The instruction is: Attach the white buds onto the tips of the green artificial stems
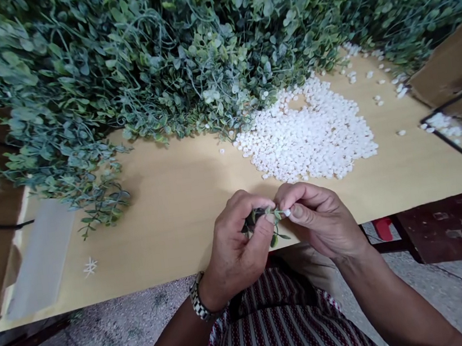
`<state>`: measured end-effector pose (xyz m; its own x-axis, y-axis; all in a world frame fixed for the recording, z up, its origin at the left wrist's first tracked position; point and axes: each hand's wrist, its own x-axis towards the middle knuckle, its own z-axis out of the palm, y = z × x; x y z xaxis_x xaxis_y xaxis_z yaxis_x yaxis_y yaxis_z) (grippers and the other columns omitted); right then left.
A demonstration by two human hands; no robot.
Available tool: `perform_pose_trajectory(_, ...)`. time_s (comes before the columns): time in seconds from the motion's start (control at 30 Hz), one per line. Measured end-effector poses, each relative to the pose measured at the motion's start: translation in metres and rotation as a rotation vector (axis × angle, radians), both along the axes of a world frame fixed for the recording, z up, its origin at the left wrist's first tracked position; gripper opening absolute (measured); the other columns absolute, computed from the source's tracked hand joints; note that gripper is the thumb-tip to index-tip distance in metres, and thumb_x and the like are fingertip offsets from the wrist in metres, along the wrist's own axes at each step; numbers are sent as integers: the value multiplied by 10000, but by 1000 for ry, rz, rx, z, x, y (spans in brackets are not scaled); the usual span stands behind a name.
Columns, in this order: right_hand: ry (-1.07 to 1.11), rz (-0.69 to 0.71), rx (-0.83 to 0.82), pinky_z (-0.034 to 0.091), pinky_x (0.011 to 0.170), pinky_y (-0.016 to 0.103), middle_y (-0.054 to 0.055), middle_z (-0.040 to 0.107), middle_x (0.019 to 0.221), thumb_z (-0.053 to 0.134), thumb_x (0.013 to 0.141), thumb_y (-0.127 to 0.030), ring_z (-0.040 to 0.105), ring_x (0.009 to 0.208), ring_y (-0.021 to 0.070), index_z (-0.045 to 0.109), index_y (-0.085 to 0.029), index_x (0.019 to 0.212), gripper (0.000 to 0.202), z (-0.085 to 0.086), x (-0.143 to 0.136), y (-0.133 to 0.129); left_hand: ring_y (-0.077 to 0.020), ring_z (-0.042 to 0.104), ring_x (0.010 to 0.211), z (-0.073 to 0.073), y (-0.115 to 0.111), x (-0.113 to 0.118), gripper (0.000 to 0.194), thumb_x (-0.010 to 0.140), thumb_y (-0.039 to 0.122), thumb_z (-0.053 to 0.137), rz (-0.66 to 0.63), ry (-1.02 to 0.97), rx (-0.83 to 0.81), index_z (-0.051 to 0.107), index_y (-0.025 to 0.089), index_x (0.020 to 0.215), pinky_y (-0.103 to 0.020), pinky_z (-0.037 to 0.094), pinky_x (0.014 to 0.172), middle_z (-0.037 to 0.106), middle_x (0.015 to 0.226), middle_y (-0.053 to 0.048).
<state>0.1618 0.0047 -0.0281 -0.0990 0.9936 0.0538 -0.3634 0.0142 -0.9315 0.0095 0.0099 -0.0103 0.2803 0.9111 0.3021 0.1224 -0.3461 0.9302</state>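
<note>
Close to the table's front edge, my left hand (243,245) is closed around a small sprig of artificial greenery (274,240), its leaves poking out below the fingers. My right hand (322,218) pinches a tiny white bead-like piece (287,213) between thumb and forefinger. That white piece sits at the tip of the sprig's stem; whether it is fixed on there I cannot tell. Just beyond my hands lies a spread pile of small white pieces (306,134), like the one in my fingers.
A large heap of artificial foliage (182,60) covers the back of the table (165,193). Cardboard boxes (454,58) stand at both sides. Several thin white star-shaped bits (90,266) lie at the front left, near a pale translucent strip (41,254).
</note>
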Motion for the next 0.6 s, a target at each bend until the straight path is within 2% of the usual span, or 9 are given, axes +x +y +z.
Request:
perform_pose_trajectory(0.13,17,7,-31,437,558,241,-11,578,668,713,729,-285,501,610,102,678,-217,733,76,-1,-1,0,-126,499,681,-3,1,0,139,792,110,593,8,-53,50,631,196,895,-254,426,595,531,712,-6)
perform_pose_trajectory(0.3,83,20,-31,426,563,225,-16,561,652,717,722,-246,497,610,90,678,-204,723,57,-4,-1,1,-124,513,659,-2,1,-1,156,786,90,597,5,-124,35,665,200,872,-256,438,578,569,704,-16)
perform_pose_trajectory(0.6,168,144,-23,413,543,215,-35,508,621,691,745,-242,499,576,79,625,-192,705,92,-3,0,4,-136,519,671,0,0,-1,188,801,93,577,-41,-110,6,690,221,878,-271,450,593,570,705,-21)
